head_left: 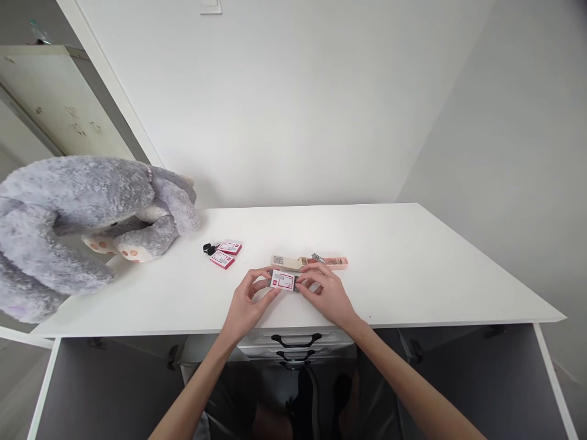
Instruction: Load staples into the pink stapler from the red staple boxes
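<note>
Far left, a grey plush toy (77, 186) slumps on the counter (413, 269); two red-and-white boxes (222, 260) lie beside it. Here's the left hand (244, 308), fingers pinching a labelled box (282, 280) at the near edge; the right hand (331, 297) pinches its right end, slim case (338, 263) just beyond.

1. Right of the pink case (338, 263), wide passage is offered by the tabletop (426, 263).
2. Left of it, passage is obstructed by boxes (222, 260), then a plush toy (92, 189).
3. Its near side is blocked by both hands (245, 305).
</note>
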Demonstrator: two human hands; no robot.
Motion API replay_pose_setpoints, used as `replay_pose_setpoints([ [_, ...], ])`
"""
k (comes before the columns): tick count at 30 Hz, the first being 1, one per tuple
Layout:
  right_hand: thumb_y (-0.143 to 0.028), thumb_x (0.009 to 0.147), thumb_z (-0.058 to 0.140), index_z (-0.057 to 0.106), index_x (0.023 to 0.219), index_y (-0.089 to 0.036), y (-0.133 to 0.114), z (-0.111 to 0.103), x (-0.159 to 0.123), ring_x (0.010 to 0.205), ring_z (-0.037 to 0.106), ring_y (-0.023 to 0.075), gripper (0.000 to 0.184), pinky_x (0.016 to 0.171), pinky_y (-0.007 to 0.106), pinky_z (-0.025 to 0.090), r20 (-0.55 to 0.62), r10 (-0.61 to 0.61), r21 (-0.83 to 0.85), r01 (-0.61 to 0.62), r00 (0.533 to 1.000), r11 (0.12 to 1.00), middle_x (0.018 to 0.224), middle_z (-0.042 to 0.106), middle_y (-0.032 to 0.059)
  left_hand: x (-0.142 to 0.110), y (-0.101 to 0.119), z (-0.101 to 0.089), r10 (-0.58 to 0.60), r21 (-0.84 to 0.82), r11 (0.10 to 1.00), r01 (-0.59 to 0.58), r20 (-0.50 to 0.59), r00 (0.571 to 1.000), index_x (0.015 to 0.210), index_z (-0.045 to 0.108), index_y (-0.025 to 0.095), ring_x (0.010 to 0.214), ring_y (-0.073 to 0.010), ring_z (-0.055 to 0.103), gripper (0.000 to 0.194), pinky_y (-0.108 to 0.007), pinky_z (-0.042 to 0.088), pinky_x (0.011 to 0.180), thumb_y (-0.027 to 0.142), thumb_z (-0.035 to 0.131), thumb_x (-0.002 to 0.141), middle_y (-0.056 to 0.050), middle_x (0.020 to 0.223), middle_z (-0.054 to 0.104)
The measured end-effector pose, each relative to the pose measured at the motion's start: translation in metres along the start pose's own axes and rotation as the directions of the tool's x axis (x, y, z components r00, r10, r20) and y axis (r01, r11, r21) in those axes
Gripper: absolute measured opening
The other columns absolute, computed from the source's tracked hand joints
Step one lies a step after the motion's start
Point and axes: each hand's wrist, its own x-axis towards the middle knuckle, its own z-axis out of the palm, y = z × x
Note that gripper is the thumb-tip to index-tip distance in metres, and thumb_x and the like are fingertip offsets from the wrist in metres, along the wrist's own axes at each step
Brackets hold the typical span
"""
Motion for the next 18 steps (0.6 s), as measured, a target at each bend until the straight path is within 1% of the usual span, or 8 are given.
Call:
replay_pose_setpoints([
  [3,-0.035,0.093,0.066,0.077,0.097,-0.026,0.0006,0.0009,-0.0016,0.077,0.069,0.0161,0.015,0.06,0.033,0.065,0.023,-0.015,-0.014,0.016,1.0,1.0,0.124,0.063,0.0084,-0.0011,0.0007,0.0,0.003,0.0,1.0,-0.003,0.002,1.0,0.106,0.054,0.022,0.119,-0.0266,0.068,0.029,-0.048,0.051,0.107,0.034,0.075,0.089,-0.011,0.142,0.062],
  [7,-0.035,0.095,0.063,0.078,0.091,-0.028,0.0022,0.0023,-0.0021,0.082,0.069,0.0196,0.017,0.064,0.037,0.064,0.039,-0.023,-0.057,0.025,0.999,0.998,0.125,0.064,0.008,-0.0023,0.0021,0.0008,0.001,-0.011,1.0,0.0,0.033,0.999,0.106,0.055,0.023,0.118,-0.027,0.069,0.029,-0.048,0.052,0.107,0.034,0.075,0.088,-0.011,0.141,0.062],
  [10,-0.034,0.095,0.061,0.076,0.091,-0.028,0.0017,0.0024,-0.0021,0.082,0.068,0.0193,0.017,0.066,0.038,0.063,0.055,-0.025,-0.069,0.029,0.998,0.997,0.123,0.064,0.0078,-0.0025,0.0029,0.0012,0.0,0.001,1.0,0.0,0.029,1.0,0.106,0.056,0.023,0.118,-0.0262,0.069,0.028,-0.046,0.052,0.106,0.035,0.075,0.088,-0.01,0.141,0.063],
  [15,-0.034,0.097,0.058,0.073,0.093,-0.026,-0.0029,0.0002,-0.002,0.081,0.067,0.0184,0.018,0.067,0.037,0.061,0.067,-0.01,-0.065,0.014,0.998,0.998,0.123,0.064,0.0079,-0.0012,0.0016,0.0015,0.004,0.058,0.998,-0.002,-0.046,0.999,0.107,0.055,0.024,0.117,-0.0238,0.068,0.028,-0.046,0.049,0.109,0.035,0.074,0.089,-0.008,0.139,0.065],
  [18,-0.038,0.096,0.061,0.073,0.093,-0.025,-0.0029,-0.0017,-0.0011,0.081,0.067,0.0178,0.019,0.065,0.035,0.061,0.065,0.063,0.005,-0.063,0.996,0.998,0.125,0.062,0.0084,-0.0001,-0.0018,0.0014,0.019,0.074,0.997,-0.012,-0.101,0.995,0.108,0.056,0.024,0.119,-0.0231,0.066,0.029,-0.046,0.047,0.112,0.036,0.074,0.088,-0.008,0.138,0.064],
])
